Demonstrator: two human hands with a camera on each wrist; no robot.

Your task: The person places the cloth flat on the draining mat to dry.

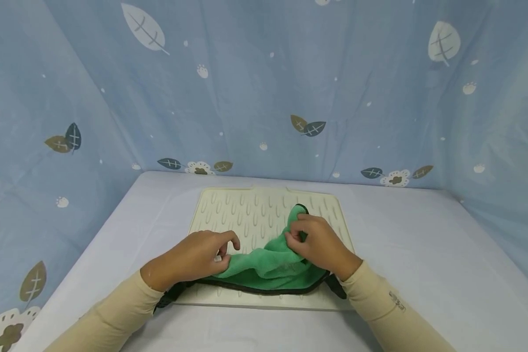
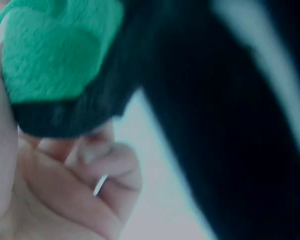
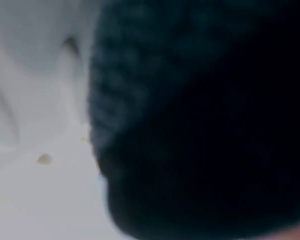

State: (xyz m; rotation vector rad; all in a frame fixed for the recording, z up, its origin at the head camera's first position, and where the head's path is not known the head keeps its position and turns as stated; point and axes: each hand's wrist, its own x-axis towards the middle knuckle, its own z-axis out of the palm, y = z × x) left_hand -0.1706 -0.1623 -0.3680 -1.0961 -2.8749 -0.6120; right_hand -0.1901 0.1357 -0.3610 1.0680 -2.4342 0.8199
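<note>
A green plush cloth [image 1: 268, 266] with a dark edging is bunched over the near part of a cream ridged mat [image 1: 229, 210]. My left hand [image 1: 202, 254] pinches the cloth's left end between thumb and fingers. In the left wrist view, the curled fingers [image 2: 110, 170] show beneath the dark-edged green cloth [image 2: 50, 55]. Toward the right, my right hand [image 1: 314, 239] grips the cloth, and one corner sticks up beyond the fingers. Dark, blurred cloth [image 3: 140, 90] fills most of the right wrist view and hides that hand's grip.
The mat lies on a table with a white cover [image 1: 405, 234]. A blue curtain [image 1: 264, 88] with leaf and flower prints hangs behind the table and along both sides. Both forearms wear beige sleeves [image 1: 110, 308].
</note>
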